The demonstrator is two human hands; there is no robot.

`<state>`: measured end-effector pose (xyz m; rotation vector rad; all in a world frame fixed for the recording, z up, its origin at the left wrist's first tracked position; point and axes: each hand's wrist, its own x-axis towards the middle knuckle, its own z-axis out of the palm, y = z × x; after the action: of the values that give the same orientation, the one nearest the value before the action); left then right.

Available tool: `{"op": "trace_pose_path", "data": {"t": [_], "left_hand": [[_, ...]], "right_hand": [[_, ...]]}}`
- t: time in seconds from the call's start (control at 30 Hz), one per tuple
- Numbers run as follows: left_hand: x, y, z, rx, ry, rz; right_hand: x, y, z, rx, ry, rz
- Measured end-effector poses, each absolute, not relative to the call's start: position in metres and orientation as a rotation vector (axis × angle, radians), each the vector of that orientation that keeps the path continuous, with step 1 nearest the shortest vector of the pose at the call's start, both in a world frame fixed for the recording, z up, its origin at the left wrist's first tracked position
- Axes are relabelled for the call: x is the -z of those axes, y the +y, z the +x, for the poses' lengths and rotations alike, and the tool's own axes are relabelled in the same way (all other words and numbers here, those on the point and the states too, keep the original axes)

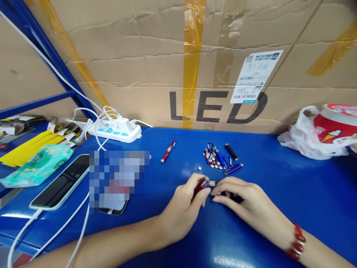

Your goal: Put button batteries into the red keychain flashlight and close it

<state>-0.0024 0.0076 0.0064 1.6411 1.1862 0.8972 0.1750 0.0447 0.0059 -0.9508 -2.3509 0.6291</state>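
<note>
My left hand (185, 208) is closed around a dark red metal tube (205, 181), like the body of a mini keychain flashlight, its silver end facing right. Close to that end, my right hand (242, 193) is pinched, thumb against fingers; what it grips is hidden. A small silvery piece (212, 183) shows between the tube and the right fingertips. Beyond the hands lie a red keychain flashlight (167, 153) with a carabiner, a blue tube (221, 158), a purple tube (233, 169) and a black tube (231, 152). Among them are several button cells (216, 166) and carabiner clips (209, 147); one cell (199, 168) sits apart.
On the left are a phone (63, 182) with a charging cable, a second phone (119, 209) partly blurred out, a green packet (39, 163) and a white power strip (119, 132). A large cardboard box (139, 67) stands behind the blue table (173, 245). A plastic bag (297, 137) holds a red tub (331, 124).
</note>
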Motion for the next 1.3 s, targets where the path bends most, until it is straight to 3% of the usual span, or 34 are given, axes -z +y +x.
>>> {"op": "trace_pose_path", "data": {"t": [0.2,1.0,1.3], "left_hand": [[-0.004,0.004,-0.005,-0.774,1.168,1.744],[-0.003,0.002,-0.001,-0.744,1.163,1.842],[-0.008,0.004,-0.004,-1.046,1.145,1.685]], "right_hand": [[-0.008,0.039,0.178,-0.352,-2.037,-0.866],[-0.015,0.035,0.174,-0.563,-2.231,-0.844],[-0.005,0.053,0.177,-0.424,-2.264,-0.982]]}}
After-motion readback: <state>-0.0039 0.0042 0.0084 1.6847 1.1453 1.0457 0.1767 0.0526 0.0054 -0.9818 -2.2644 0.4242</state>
